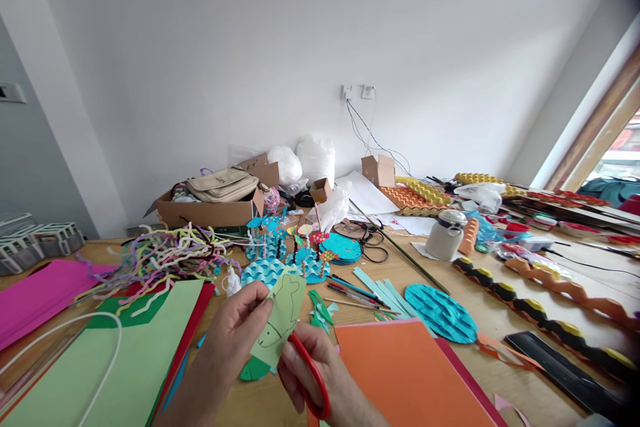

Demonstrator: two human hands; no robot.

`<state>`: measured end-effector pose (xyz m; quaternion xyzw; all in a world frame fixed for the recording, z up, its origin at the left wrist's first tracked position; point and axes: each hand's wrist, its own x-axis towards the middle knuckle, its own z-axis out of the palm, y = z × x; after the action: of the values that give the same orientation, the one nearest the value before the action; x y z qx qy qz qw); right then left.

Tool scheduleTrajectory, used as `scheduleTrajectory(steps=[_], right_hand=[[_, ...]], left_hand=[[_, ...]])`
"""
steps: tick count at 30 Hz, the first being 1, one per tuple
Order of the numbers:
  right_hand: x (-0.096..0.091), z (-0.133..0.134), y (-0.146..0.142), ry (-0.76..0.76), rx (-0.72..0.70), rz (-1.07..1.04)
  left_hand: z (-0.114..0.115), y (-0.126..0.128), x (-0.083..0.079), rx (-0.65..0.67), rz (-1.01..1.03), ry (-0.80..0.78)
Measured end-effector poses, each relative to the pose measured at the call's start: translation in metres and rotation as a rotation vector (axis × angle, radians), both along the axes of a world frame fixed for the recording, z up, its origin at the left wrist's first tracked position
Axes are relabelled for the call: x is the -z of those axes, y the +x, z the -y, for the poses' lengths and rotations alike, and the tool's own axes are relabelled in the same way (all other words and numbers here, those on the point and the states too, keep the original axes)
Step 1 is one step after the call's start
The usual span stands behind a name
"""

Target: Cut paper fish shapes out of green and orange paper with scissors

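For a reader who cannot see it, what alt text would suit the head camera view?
The left hand holds light green paper bearing a dark fish outline, while the right hand holds red-handled scissors by its edge. On the wooden table lie an orange paper sheet, a pale green sheet, a tangle of multicoloured fuzzy strands and a wavy blue disc.

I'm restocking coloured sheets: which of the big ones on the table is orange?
The orange sheet lies just right of the right hand; the light green sheet and magenta sheet lie left of the left hand.
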<state>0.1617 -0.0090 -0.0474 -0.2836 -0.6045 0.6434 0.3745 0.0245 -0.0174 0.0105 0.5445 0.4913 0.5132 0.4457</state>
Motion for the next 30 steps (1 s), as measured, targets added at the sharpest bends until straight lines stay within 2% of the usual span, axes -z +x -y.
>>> scheduleTrajectory(steps=[8,15,19,23,30], right_hand=[[0.008,-0.002,0.002,0.019,-0.018,-0.01],[0.011,-0.004,0.006,0.072,-0.053,-0.028],[0.011,-0.006,0.011,0.093,-0.068,0.001],[0.006,-0.007,0.015,0.082,-0.066,0.072],[-0.007,-0.006,0.018,0.056,-0.036,0.166]], left_hand=[[-0.004,-0.004,0.005,0.043,0.032,-0.012],[0.0,-0.008,-0.001,0.076,0.026,-0.042],[-0.001,-0.014,0.004,0.136,0.045,-0.096],[-0.004,-0.02,0.008,0.167,0.032,-0.081],[-0.003,-0.02,0.003,0.221,0.097,-0.133]])
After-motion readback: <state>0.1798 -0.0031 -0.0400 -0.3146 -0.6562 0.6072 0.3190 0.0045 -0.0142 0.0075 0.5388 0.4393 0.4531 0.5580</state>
